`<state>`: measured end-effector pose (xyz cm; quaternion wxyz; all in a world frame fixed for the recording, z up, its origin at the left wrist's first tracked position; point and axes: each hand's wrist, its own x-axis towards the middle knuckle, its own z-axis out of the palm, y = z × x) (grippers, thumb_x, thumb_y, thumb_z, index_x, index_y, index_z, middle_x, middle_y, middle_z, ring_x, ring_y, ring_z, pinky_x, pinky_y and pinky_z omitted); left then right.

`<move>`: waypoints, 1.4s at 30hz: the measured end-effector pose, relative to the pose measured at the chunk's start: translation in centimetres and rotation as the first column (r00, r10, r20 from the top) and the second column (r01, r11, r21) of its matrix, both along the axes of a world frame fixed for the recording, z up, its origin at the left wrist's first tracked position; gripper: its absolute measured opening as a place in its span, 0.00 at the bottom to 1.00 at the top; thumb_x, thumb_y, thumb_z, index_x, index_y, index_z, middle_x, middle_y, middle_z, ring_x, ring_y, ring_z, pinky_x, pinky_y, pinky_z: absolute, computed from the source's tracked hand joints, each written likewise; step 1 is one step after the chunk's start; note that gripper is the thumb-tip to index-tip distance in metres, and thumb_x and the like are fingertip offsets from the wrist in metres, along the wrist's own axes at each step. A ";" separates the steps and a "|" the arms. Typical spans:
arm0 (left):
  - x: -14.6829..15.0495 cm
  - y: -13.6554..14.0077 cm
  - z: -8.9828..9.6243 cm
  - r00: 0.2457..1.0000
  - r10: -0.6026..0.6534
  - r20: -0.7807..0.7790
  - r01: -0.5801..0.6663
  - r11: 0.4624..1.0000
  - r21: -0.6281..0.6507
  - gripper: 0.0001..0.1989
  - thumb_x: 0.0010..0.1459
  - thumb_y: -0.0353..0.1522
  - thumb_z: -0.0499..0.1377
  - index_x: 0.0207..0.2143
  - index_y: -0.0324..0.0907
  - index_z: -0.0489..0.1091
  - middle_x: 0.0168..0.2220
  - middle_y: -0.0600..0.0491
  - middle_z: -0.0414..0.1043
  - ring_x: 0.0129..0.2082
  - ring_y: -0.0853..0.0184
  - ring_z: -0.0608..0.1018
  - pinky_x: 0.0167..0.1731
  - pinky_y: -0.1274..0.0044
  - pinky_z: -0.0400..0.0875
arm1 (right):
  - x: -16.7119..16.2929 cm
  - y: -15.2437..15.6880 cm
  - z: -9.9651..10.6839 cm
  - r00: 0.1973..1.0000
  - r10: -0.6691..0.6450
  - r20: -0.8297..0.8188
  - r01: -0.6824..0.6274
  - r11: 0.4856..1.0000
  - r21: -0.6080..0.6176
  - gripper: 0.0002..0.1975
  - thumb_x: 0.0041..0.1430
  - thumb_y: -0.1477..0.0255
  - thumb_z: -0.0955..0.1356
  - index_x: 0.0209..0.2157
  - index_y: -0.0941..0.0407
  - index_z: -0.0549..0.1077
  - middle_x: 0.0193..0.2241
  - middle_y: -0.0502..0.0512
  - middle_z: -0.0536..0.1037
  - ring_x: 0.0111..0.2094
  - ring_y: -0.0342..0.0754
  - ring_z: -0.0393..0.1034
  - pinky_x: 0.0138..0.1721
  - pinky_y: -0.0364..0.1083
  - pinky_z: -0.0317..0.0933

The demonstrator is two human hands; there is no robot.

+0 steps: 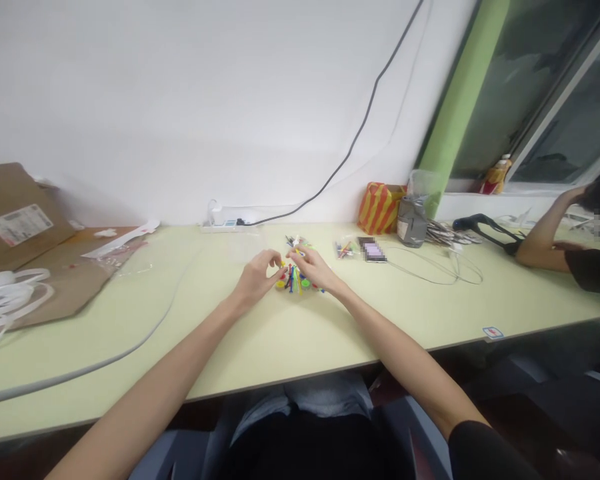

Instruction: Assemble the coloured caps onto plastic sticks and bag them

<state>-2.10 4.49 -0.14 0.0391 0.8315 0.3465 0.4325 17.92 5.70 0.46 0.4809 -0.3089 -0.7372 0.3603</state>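
Both arms reach forward over the table to a small group of colourful plastic pieces (294, 281), which are red, blue, yellow and green, some round and some stick-like. My left hand (259, 275) is at the group's left side, thumb and forefinger pinched on a small yellow plastic piece (283, 265). Just to its right, my right hand (314, 268) curls over the pieces, its fingers closed by another bit of yellow (299, 251). Its fingertips are partly hidden, so the shape of what they grip is unclear. More pieces (295, 241) lie behind the hands.
Right of the hands lie a clear bag of coloured pieces (347, 249) and a phone (373, 249). Further right are a striped bag (377, 208), a grey pouch (413, 220) and another person's arm (545, 233). Cardboard (27, 220) and a grey cable (130, 350) are left.
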 end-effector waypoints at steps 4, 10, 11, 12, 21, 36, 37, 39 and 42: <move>0.1 0.0 -0.1 1.000 0.028 -0.014 -0.028 0.999 -0.019 0.09 0.62 0.36 0.57 0.44 0.44 0.66 0.38 0.52 0.71 0.36 0.66 0.73 0.38 0.73 0.69 | 2.8 1.5 1.3 0.978 -0.155 -0.142 0.137 0.982 -0.128 0.23 0.65 0.51 0.61 0.32 0.57 0.72 0.18 0.44 0.55 0.19 0.41 0.50 0.19 0.41 0.50; 0.1 0.4 -0.3 0.997 0.010 -0.072 -0.012 1.000 -0.026 0.10 0.62 0.36 0.56 0.45 0.44 0.69 0.37 0.52 0.73 0.36 0.65 0.74 0.41 0.70 0.70 | 8.9 3.9 1.1 0.941 -0.289 0.175 0.320 0.929 -0.188 0.28 0.64 0.51 0.61 0.23 0.59 0.72 0.15 0.46 0.56 0.17 0.39 0.50 0.18 0.41 0.45; 0.1 0.4 -0.3 0.997 0.007 -0.082 -0.009 1.000 -0.024 0.09 0.63 0.36 0.56 0.44 0.44 0.70 0.37 0.52 0.73 0.36 0.65 0.74 0.41 0.70 0.70 | 9.7 4.1 0.7 0.914 -0.300 0.275 0.353 0.920 -0.169 0.27 0.64 0.53 0.61 0.22 0.59 0.71 0.15 0.47 0.58 0.17 0.40 0.51 0.19 0.42 0.46; 0.1 0.5 -0.3 0.996 0.005 -0.088 -0.008 1.000 -0.024 0.09 0.63 0.37 0.56 0.43 0.44 0.71 0.37 0.52 0.73 0.36 0.65 0.74 0.41 0.70 0.70 | 10.3 4.2 0.2 0.881 -0.306 0.359 0.378 0.914 -0.148 0.26 0.65 0.56 0.61 0.21 0.59 0.71 0.15 0.48 0.60 0.17 0.40 0.53 0.20 0.42 0.47; 0.1 0.3 -0.1 0.997 -0.014 -0.080 0.011 0.999 -0.040 0.10 0.62 0.38 0.57 0.43 0.44 0.70 0.37 0.52 0.73 0.36 0.65 0.74 0.40 0.71 0.70 | 11.9 4.4 -2.1 0.786 -0.327 0.524 0.415 0.908 -0.056 0.21 0.60 0.67 0.65 0.15 0.55 0.61 0.14 0.47 0.59 0.21 0.43 0.54 0.29 0.44 0.51; 1.5 -0.9 -0.2 0.996 -0.088 0.035 0.089 0.995 -0.049 0.16 0.61 0.43 0.61 0.44 0.46 0.61 0.38 0.54 0.72 0.34 0.68 0.75 0.38 0.74 0.72 | 2.6 -2.5 0.3 0.986 0.070 0.153 -0.061 0.996 -0.060 0.19 0.60 0.52 0.67 0.33 0.56 0.71 0.17 0.42 0.57 0.18 0.40 0.51 0.22 0.40 0.48; 1.5 -1.0 -0.2 0.995 -0.089 0.040 0.091 0.994 -0.053 0.16 0.61 0.43 0.61 0.44 0.46 0.61 0.38 0.54 0.72 0.35 0.68 0.76 0.38 0.74 0.72 | 2.6 -2.5 0.3 0.987 0.074 0.146 -0.065 0.996 -0.064 0.19 0.60 0.52 0.67 0.34 0.55 0.70 0.17 0.42 0.58 0.18 0.39 0.51 0.22 0.40 0.48; 1.5 -1.0 -0.2 0.994 -0.097 0.042 0.100 0.993 -0.064 0.16 0.61 0.43 0.61 0.43 0.46 0.60 0.37 0.55 0.72 0.35 0.68 0.76 0.38 0.74 0.72 | 2.8 -2.5 0.3 0.985 0.088 0.147 -0.080 0.995 -0.057 0.19 0.60 0.53 0.67 0.36 0.55 0.70 0.17 0.41 0.58 0.18 0.39 0.51 0.22 0.40 0.48; 1.7 -1.3 -0.1 0.992 -0.120 0.026 0.122 0.989 -0.081 0.15 0.62 0.43 0.60 0.42 0.46 0.60 0.36 0.55 0.72 0.34 0.68 0.77 0.37 0.75 0.73 | 3.0 -2.4 0.4 0.979 0.122 0.164 -0.117 0.992 -0.042 0.18 0.61 0.53 0.67 0.38 0.55 0.70 0.17 0.41 0.58 0.18 0.39 0.51 0.21 0.40 0.47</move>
